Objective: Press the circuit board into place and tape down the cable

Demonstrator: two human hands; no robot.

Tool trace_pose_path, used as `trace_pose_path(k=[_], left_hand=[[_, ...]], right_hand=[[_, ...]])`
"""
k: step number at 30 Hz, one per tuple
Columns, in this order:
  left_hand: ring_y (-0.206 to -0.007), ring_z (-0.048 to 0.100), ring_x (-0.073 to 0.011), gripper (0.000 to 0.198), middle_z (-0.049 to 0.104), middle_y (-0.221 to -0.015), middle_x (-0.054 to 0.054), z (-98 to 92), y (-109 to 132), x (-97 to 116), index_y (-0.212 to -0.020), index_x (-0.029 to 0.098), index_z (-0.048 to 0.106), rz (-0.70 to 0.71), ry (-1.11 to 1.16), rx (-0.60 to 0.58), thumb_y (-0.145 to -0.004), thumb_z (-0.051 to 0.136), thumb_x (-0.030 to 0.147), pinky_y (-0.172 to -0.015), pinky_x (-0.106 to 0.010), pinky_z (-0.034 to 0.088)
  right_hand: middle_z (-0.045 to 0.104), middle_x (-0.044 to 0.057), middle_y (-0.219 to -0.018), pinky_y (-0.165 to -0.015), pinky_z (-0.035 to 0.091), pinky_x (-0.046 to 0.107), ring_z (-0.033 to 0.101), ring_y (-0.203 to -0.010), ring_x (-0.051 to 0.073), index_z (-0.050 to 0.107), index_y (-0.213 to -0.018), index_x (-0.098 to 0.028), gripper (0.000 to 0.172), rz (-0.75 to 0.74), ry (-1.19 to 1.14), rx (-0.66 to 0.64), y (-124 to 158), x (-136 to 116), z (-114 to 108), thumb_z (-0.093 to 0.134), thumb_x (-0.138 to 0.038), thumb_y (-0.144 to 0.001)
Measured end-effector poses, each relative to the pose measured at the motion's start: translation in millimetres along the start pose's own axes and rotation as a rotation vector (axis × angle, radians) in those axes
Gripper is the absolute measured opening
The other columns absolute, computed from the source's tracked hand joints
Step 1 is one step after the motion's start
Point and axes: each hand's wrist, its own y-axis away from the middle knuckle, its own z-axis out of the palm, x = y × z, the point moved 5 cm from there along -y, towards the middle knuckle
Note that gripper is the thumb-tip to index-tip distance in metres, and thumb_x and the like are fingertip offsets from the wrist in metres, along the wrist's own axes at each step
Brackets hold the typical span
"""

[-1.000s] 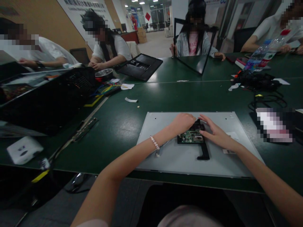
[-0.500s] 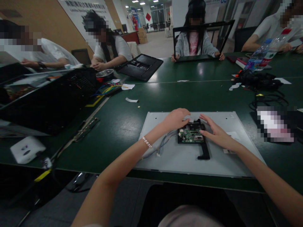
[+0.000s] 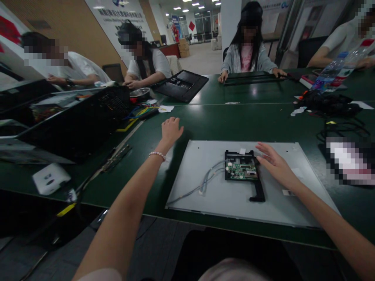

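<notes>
My left hand (image 3: 172, 129) is over the green table, beyond the panel's far left corner. Its thumb stands apart, its fingers are slightly bent, and nothing shows in it; the fingertips are partly hidden. To the right, my right hand (image 3: 272, 160) is open beside a green circuit board (image 3: 241, 171), thumb close to the board's edge. The board sits in a black bracket (image 3: 259, 191) with a hooked arm, and a small white tab (image 3: 242, 151) is at its top. Grey cables (image 3: 206, 177) run left from it. Beneath lies a flat silver-grey panel (image 3: 187, 195).
A black computer case (image 3: 84, 125) and a white box-shaped device (image 3: 51, 178) are on the left. Farther back lies a black cover (image 3: 184, 86). Bottles (image 3: 332, 72), black cables (image 3: 325, 99) and a phone (image 3: 348, 160) are at right. Several people sit around the table.
My left hand has left the bracket and moved left over the table. My right hand stays by the board. Across the table, a person has lowered a black frame flat.
</notes>
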Motion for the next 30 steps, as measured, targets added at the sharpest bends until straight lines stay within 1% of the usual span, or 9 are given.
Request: trace_pose_path(k=[3, 5, 7, 11, 14, 17, 20, 25, 30], left_hand=[[-0.111, 0.056, -0.0352, 0.043, 0.06, -0.122, -0.02, 14.8, -4.6, -22.5, -0.122, 0.012, 0.059, -0.13, -0.052, -0.111, -0.089, 0.051, 0.039, -0.092, -0.044, 0.043], [-0.108, 0.058, -0.034, 0.039, 0.064, -0.116, -0.02, 24.2, -7.2, -28.7, -0.115, 0.012, 0.063, -0.128, -0.08, -0.197, -0.091, 0.048, 0.038, -0.09, -0.042, 0.044], [-0.106, 0.06, -0.033, 0.036, 0.067, -0.11, -0.02, 29.6, -9.8, -30.2, -0.11, 0.013, 0.066, -0.097, -0.098, -0.234, -0.093, 0.044, 0.036, -0.09, -0.041, 0.044], [-0.109, 0.06, -0.0334, 0.035, 0.068, -0.111, -0.02, 31.9, -16.4, -28.2, -0.107, 0.012, 0.069, -0.067, -0.111, -0.23, -0.092, 0.043, 0.03, -0.094, -0.043, 0.042], [-0.109, 0.061, -0.0326, 0.034, 0.067, -0.113, -0.021, 33.7, -23.6, -26.7, -0.106, 0.012, 0.07, -0.079, -0.113, -0.246, -0.089, 0.044, 0.025, -0.091, -0.04, 0.044], [-0.105, 0.063, -0.032, 0.034, 0.067, -0.113, -0.022, 36.2, -31.5, -25.8, -0.106, 0.01, 0.071, -0.098, -0.107, -0.266, -0.088, 0.048, 0.026, -0.088, -0.038, 0.047], [-0.106, 0.063, -0.0319, 0.033, 0.067, -0.113, -0.023, 37.7, -36.2, -24.3, -0.108, 0.008, 0.07, -0.113, -0.099, -0.273, -0.089, 0.05, 0.025, -0.09, -0.037, 0.048], [-0.108, 0.063, -0.0319, 0.033, 0.067, -0.111, -0.026, 37.3, -32.2, -20.2, -0.11, 0.003, 0.069, -0.129, -0.099, -0.259, -0.092, 0.044, 0.016, -0.092, -0.037, 0.046], [-0.105, 0.064, -0.032, 0.033, 0.067, -0.109, -0.026, 31.4, -27.4, -16.8, -0.108, 0.005, 0.07, -0.132, -0.1, -0.226, -0.091, 0.042, 0.011, -0.087, -0.037, 0.046]], right_hand=[[0.053, 0.008, -0.144, -0.113, 0.037, 0.056, 0.046, -0.137, 0.027, 0.042, -0.142, -0.035, 0.052, 0.01, -0.015, 0.009, -0.1, 2.1, -0.6, 0.055, -0.046, -0.094], [0.054, 0.008, -0.143, -0.112, 0.038, 0.055, 0.047, -0.136, 0.027, 0.042, -0.142, -0.035, 0.052, 0.012, -0.02, 0.013, -0.2, 2.7, -0.9, 0.055, -0.047, -0.093], [0.055, 0.008, -0.142, -0.112, 0.038, 0.056, 0.047, -0.135, 0.028, 0.043, -0.142, -0.034, 0.051, 0.013, -0.018, 0.017, -0.4, 2.4, -1.1, 0.055, -0.047, -0.093], [0.056, 0.009, -0.141, -0.113, 0.037, 0.057, 0.049, -0.134, 0.028, 0.044, -0.141, -0.034, 0.05, 0.018, -0.008, 0.02, -1.1, 1.2, -0.8, 0.054, -0.047, -0.093], [0.056, 0.009, -0.14, -0.111, 0.039, 0.057, 0.051, -0.131, 0.029, 0.041, -0.142, -0.034, 0.053, 0.023, -0.005, 0.021, -1.6, 2.3, -1.2, 0.055, -0.048, -0.093], [0.056, 0.01, -0.14, -0.111, 0.04, 0.056, 0.053, -0.13, 0.029, 0.037, -0.144, -0.035, 0.056, 0.026, -0.018, 0.016, -2.3, 4.3, -2.0, 0.056, -0.046, -0.093], [0.056, 0.01, -0.14, -0.111, 0.039, 0.056, 0.054, -0.129, 0.029, 0.037, -0.145, -0.034, 0.057, 0.039, -0.028, 0.008, -2.8, 6.3, -2.1, 0.057, -0.046, -0.093], [0.056, 0.012, -0.14, -0.111, 0.039, 0.054, 0.054, -0.129, 0.028, 0.036, -0.145, -0.03, 0.059, 0.044, -0.053, 0.011, -2.9, 7.3, -1.9, 0.057, -0.044, -0.092], [0.058, 0.01, -0.137, -0.11, 0.04, 0.054, 0.056, -0.127, 0.027, 0.036, -0.145, -0.032, 0.059, 0.028, -0.033, 0.014, -2.9, 6.1, -2.4, 0.058, -0.045, -0.092]])
